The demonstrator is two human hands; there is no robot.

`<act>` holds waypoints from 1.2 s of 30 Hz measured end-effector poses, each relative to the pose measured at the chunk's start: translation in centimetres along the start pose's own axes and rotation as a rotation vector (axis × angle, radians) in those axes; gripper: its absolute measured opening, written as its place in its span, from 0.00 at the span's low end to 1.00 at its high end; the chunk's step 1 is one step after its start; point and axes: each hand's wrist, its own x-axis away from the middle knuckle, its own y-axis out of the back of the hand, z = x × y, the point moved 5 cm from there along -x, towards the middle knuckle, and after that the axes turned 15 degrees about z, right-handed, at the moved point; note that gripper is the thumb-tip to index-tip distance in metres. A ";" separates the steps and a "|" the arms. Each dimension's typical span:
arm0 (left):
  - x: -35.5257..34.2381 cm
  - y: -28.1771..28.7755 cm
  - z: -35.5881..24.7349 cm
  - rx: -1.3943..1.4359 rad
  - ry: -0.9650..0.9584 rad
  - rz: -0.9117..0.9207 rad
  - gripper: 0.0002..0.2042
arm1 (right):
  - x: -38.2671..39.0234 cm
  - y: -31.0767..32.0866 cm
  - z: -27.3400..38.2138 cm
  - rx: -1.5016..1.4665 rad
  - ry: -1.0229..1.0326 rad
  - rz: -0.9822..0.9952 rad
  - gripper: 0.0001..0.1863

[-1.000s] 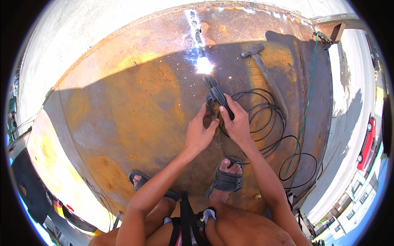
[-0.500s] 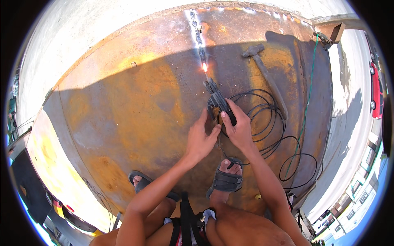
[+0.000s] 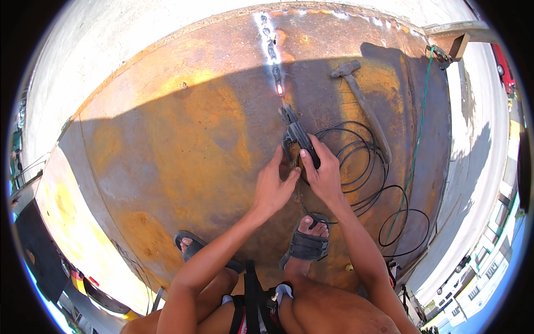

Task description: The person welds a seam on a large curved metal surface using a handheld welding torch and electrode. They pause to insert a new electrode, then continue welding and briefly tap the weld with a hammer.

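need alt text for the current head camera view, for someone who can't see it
A person's right hand grips a black electrode holder aimed at the glowing end of a dark weld line on a rusty metal sheet, the left hand close beside the right. A hammer and loops of black cable lie to the right.

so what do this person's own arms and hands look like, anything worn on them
The left hand and right hand are both gloveless, with no rings visible. The left forearm and right forearm are sleeveless, with no watch, band or clear markings showing on either.
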 end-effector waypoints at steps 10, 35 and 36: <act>-0.6 0.3 0.6 0.072 0.075 0.011 0.42 | -0.8 -0.1 0.1 -0.004 0.014 -0.008 0.21; -0.8 0.4 0.3 0.094 0.047 0.010 0.38 | -0.9 -0.2 -0.2 -0.001 0.023 -0.019 0.22; -0.8 0.4 0.2 0.093 0.051 0.009 0.38 | -0.9 -0.2 -0.2 -0.004 0.017 -0.016 0.22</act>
